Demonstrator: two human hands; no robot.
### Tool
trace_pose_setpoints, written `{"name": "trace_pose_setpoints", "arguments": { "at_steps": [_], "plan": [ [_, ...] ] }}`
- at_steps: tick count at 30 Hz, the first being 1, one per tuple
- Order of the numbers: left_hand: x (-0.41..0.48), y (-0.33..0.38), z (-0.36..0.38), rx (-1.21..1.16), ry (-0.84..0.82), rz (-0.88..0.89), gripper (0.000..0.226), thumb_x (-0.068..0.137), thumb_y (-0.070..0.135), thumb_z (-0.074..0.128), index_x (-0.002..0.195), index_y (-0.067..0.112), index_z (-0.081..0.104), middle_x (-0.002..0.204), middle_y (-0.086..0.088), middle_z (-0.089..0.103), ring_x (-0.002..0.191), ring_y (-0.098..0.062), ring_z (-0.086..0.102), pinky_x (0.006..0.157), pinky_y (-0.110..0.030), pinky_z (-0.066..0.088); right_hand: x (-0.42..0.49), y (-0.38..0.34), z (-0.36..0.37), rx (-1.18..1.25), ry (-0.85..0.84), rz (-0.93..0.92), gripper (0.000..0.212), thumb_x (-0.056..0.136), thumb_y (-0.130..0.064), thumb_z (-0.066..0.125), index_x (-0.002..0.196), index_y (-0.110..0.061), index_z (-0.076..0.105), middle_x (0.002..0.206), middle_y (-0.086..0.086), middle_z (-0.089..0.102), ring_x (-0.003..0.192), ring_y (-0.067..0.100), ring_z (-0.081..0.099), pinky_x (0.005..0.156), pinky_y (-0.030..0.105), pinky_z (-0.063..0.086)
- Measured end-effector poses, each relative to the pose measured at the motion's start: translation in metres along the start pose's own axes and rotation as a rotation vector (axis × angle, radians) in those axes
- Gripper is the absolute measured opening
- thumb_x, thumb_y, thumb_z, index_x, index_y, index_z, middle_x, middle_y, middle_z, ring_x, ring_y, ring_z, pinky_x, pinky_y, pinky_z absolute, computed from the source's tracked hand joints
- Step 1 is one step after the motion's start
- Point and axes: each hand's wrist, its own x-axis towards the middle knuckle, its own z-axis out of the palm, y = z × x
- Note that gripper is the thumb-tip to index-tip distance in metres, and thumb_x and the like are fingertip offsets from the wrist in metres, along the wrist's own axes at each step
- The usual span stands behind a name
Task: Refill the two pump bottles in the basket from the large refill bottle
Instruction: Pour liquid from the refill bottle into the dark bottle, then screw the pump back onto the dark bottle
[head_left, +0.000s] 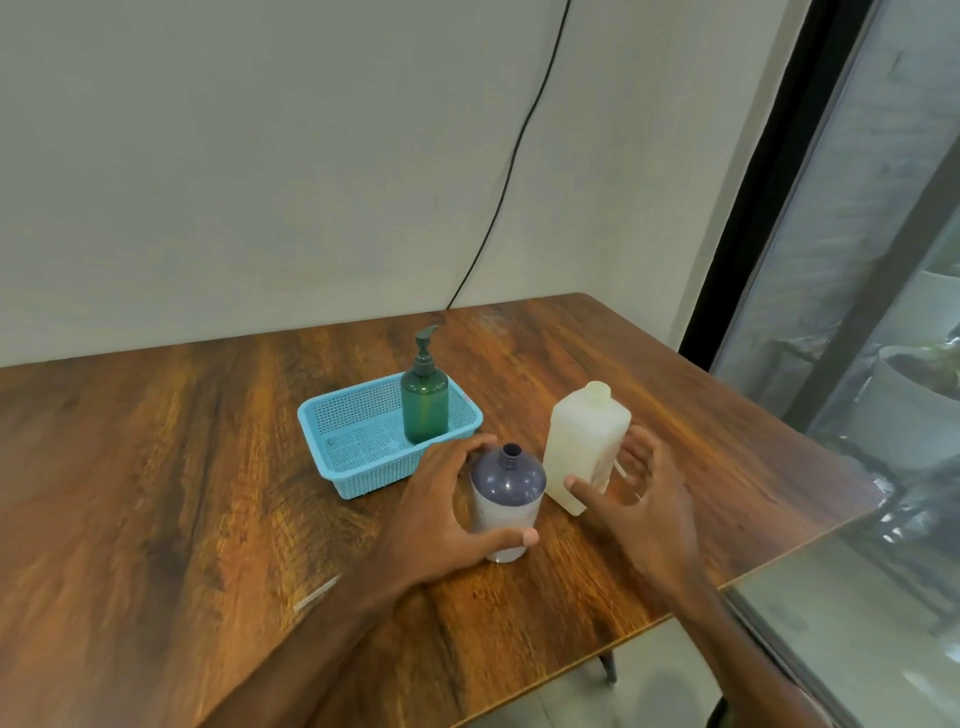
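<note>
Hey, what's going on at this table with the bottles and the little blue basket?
A person is refilling bottles by hand. Their left hand grips a dark bottle, pump off and neck open, standing on the wooden table in front of the blue basket. The right hand, fingers spread, reaches around the uncapped white refill bottle without clearly gripping it. A green pump bottle stands in the basket, pump on. Nothing is being poured.

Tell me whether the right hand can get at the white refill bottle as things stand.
Probably yes: the right hand is spread open right beside the refill bottle, nothing between them; the left hand grips the grey bottle.
</note>
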Motion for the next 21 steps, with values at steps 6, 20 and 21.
{"name": "trace_pose_setpoints", "arguments": {
  "at_steps": [6,20,21],
  "plan": [
    [-0.047,-0.011,-0.042,0.223,-0.031,-0.058,0.089,0.084,0.064,0.083,0.157,0.043,0.036,0.154,0.028,0.041,0.137,0.009,0.040,0.111,-0.014,0.036,-0.066,0.010,0.018,0.318,0.258,-0.002,0.034,0.086,-0.027,0.080,0.114,-0.036,0.064,0.110,-0.016,0.069,0.099,0.004,0.067,0.083,0.030,0.059],
    [-0.039,-0.009,-0.040,0.527,-0.026,-0.244,0.038,0.099,0.042,0.073,0.135,0.028,0.073,0.122,0.005,0.075,0.106,-0.012,0.064,0.092,-0.034,0.056,-0.096,-0.005,0.032,0.509,0.036,0.034,0.029,0.089,-0.003,0.073,0.103,-0.027,0.070,0.094,-0.009,0.076,0.089,0.009,0.073,0.078,0.022,0.060],
    [-0.039,-0.008,-0.040,0.515,-0.018,-0.249,0.038,0.099,0.040,0.074,0.135,0.026,0.074,0.124,0.004,0.075,0.108,-0.013,0.065,0.094,-0.036,0.057,-0.096,-0.005,0.029,0.517,0.031,0.029,0.028,0.088,-0.003,0.074,0.103,-0.026,0.071,0.094,-0.007,0.077,0.089,0.011,0.073,0.078,0.025,0.060]
  ]
}}
